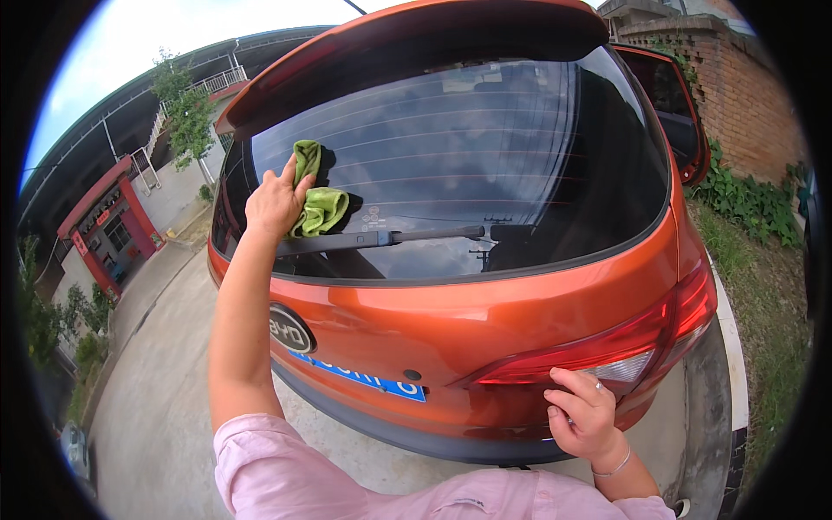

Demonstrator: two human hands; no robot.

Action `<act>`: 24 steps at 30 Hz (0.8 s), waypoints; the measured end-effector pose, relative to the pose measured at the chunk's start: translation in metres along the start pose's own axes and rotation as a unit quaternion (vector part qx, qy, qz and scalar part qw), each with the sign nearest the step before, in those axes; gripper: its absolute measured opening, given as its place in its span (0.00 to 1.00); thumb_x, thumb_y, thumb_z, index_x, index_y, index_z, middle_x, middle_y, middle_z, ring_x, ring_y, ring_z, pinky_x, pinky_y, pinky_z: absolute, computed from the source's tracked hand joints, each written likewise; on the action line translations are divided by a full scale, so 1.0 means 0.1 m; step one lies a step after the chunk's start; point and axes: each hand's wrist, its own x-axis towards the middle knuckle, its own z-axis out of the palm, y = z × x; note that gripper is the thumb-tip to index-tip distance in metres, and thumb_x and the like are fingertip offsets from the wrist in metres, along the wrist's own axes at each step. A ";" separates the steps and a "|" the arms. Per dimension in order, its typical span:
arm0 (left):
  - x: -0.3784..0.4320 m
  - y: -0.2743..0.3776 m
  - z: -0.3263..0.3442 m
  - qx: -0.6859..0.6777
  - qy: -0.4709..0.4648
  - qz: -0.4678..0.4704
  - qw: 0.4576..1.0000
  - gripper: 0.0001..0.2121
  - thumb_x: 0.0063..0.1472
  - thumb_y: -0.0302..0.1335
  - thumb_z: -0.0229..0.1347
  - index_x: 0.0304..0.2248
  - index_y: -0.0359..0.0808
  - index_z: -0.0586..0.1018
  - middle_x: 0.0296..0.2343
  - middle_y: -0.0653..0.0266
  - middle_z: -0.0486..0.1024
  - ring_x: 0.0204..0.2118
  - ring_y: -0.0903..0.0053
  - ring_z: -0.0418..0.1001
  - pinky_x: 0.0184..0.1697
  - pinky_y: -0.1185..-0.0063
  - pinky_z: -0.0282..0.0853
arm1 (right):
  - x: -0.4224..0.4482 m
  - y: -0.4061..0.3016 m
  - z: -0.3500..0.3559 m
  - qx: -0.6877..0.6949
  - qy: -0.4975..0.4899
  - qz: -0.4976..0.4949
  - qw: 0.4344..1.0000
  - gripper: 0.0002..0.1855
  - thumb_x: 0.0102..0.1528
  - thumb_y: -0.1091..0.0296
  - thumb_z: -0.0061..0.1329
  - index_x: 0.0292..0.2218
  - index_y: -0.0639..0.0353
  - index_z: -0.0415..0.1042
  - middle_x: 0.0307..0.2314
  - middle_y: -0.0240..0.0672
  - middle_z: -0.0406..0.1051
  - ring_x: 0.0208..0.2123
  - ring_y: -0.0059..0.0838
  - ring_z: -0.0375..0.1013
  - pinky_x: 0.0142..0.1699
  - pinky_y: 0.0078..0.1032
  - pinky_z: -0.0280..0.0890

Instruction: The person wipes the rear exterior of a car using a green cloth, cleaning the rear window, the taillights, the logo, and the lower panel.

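Observation:
My left hand (pixel 276 198) presses a crumpled green cloth (pixel 322 209) against the left part of the car's rear window (pixel 442 149). One fold of the cloth rises past my fingers, and another bunches just above the rear wiper (pixel 383 239). Sky and power lines reflect in the glass. My right hand (pixel 582 409) hangs in front of the right tail light (pixel 585 351) with its fingers bent and apart, holding nothing. A ring and a bracelet are on it. The car is an orange BYD with a badge (pixel 291 329) on its tailgate.
Overhead juts the roof spoiler (pixel 416 45). A blue licence plate (pixel 364 377) sits above the dark rear bumper (pixel 416 435). At the right, a side door (pixel 676 110) stands open near a brick wall (pixel 747 97). Concrete paving (pixel 156 390) spreads to the left.

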 end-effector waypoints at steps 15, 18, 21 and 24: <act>-0.39 1.09 -0.41 -0.065 0.035 -0.006 0.997 0.24 0.57 0.40 0.43 0.50 0.36 0.60 0.28 0.51 0.72 0.29 0.59 0.73 0.31 0.68 0.68 | -0.03 0.14 0.02 0.062 -0.032 -0.023 0.997 0.11 0.34 0.79 0.49 0.26 0.64 0.70 0.32 0.43 0.68 0.29 0.39 0.70 0.32 0.27 0.68; -0.45 1.64 -0.62 -0.106 0.060 0.024 0.992 0.22 0.56 0.39 0.44 0.49 0.40 0.62 0.29 0.54 0.71 0.31 0.62 0.72 0.31 0.69 0.67 | -0.04 0.21 -0.08 0.089 -0.024 -0.031 0.995 0.11 0.34 0.79 0.49 0.26 0.64 0.70 0.32 0.43 0.68 0.29 0.39 0.70 0.32 0.27 0.68; -0.61 2.36 -0.85 -0.188 0.081 0.092 0.974 0.21 0.54 0.37 0.47 0.48 0.42 0.64 0.28 0.55 0.69 0.30 0.62 0.71 0.30 0.69 0.67 | -0.14 0.27 -0.19 0.100 -0.026 -0.028 0.994 0.11 0.34 0.79 0.49 0.27 0.64 0.70 0.32 0.43 0.68 0.28 0.38 0.70 0.32 0.27 0.67; -1.03 3.03 -0.95 -0.277 0.083 0.174 0.941 0.22 0.50 0.32 0.51 0.46 0.42 0.66 0.26 0.58 0.66 0.27 0.65 0.70 0.26 0.72 0.67 | -0.23 0.33 -0.36 0.085 -0.037 -0.014 0.996 0.11 0.35 0.79 0.48 0.27 0.64 0.70 0.32 0.43 0.68 0.28 0.38 0.70 0.32 0.26 0.67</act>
